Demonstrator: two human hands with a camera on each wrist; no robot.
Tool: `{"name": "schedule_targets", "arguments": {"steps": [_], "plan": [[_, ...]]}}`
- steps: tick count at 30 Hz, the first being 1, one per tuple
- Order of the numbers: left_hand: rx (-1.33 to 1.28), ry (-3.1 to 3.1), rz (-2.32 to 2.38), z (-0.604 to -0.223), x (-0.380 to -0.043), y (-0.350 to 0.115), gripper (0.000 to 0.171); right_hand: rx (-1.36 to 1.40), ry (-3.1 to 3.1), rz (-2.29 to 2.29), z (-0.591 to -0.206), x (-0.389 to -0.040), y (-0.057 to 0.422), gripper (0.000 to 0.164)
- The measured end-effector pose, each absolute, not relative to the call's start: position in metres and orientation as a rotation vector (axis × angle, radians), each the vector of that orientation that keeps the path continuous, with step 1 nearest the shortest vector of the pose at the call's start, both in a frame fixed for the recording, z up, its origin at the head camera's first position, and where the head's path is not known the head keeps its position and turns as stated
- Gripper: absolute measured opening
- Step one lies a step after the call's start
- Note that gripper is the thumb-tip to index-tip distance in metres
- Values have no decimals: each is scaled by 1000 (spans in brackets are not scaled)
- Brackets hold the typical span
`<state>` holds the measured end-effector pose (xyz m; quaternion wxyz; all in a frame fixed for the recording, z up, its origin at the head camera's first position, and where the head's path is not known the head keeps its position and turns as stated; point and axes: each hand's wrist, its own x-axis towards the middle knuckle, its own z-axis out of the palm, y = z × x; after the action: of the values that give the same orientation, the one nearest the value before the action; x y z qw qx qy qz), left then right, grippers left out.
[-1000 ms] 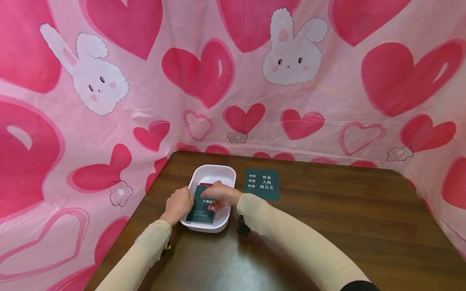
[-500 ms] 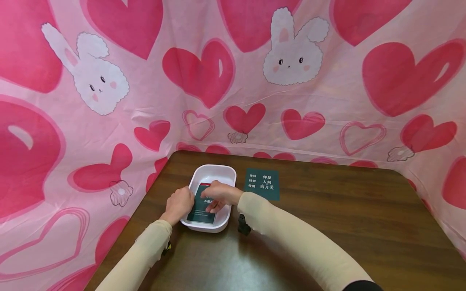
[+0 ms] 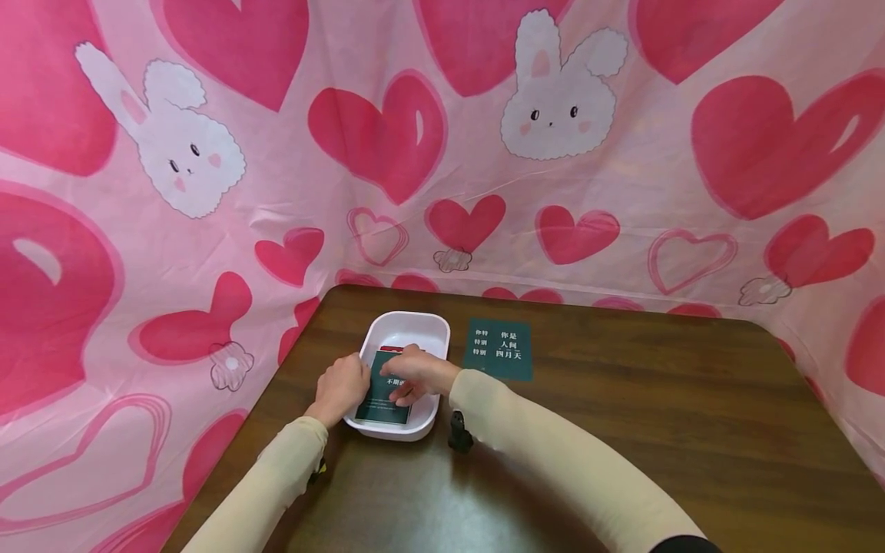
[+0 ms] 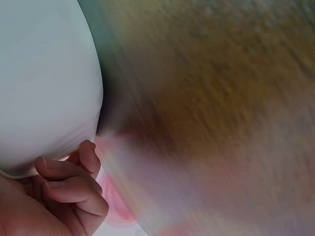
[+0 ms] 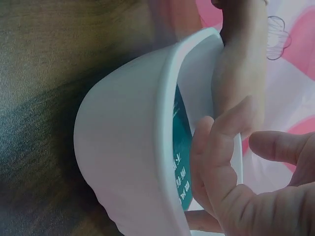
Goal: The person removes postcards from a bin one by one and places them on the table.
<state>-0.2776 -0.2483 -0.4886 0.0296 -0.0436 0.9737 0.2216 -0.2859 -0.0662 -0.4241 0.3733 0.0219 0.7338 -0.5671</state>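
Note:
A white plastic basin [image 3: 434,326] stands on the table, a dark green card [image 3: 376,403] with white Chinese characters lying in it. Part of a red card [image 3: 391,349] shows from under the green one's far edge. My left hand [image 3: 342,388] grips the basin's left rim; its curled fingers appear against the outer wall in the left wrist view. Over the right side of the basin, my right hand [image 3: 418,372] hovers above the green card with its fingers loosely bent and nothing between them. In the right wrist view, thumb and fingers are apart.
Another dark green card [image 3: 496,349] with white characters lies flat on the brown wooden table [image 3: 622,399], just right of the basin. Pink cloth [image 3: 387,46] printed with hearts and rabbits hangs behind the table and along its left side.
Both hands stay nearly in place at the basin. The green card in it has shifted only slightly, and the basin and the card on the table hold their positions.

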Motion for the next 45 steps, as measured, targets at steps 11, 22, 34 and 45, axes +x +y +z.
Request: {"name": "schedule_targets", "arguments": {"steps": [11, 22, 34, 45], "plan": [[-129, 3026, 639, -487, -278, -248, 24, -9, 2049, -1421, -414, -280, -66, 64], [-140, 3016, 652, -488, -278, -247, 26, -100, 2382, -1279, -431, -287, -71, 90], [-155, 3019, 676, -490, -278, -245, 30, -192, 2528, -1165, -434, -294, -60, 90], [-169, 3017, 662, -490, -278, -246, 33, -279, 2604, -1066, -433, -300, -57, 38]]}}
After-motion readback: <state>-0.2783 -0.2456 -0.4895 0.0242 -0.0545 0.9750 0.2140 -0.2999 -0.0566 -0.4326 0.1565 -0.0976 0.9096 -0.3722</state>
